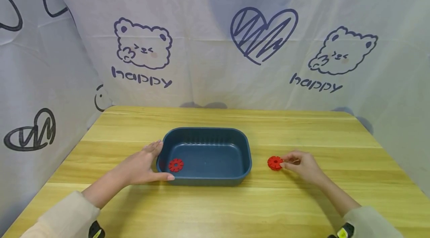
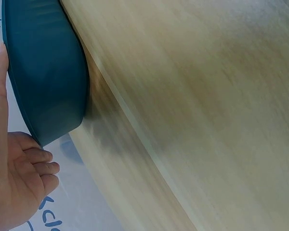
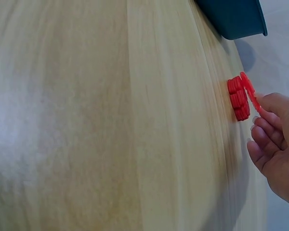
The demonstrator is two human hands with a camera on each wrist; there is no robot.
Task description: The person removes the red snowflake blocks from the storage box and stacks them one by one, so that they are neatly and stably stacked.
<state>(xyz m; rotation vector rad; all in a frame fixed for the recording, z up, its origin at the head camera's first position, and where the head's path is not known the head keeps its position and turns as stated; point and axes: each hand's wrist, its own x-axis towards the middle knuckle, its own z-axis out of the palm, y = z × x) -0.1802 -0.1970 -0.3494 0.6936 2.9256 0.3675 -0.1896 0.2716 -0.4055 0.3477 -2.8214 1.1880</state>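
A dark blue rectangular basin [image 1: 208, 182] stands on the table, with one red notched plastic disc [image 1: 170, 164] lying in its near left corner. My left hand [image 1: 144, 165] rests against the basin's left end, the thumb straight along the near rim and the fingers at the left rim. To the right of the basin sits a short stack of red notched discs [image 3: 238, 99]. Thumb and fingers of my right hand [image 1: 304, 166] pinch the edge of the top red disc [image 3: 248, 89], which is tilted up off the stack at one side.
The light wooden table [image 1: 215, 212] extends around the basin. Behind it hangs a white curtain [image 1: 205, 14] printed with bears and hearts, and another stretch of cloth closes off the left side. Dark bands with yellow marks show at both sleeves.
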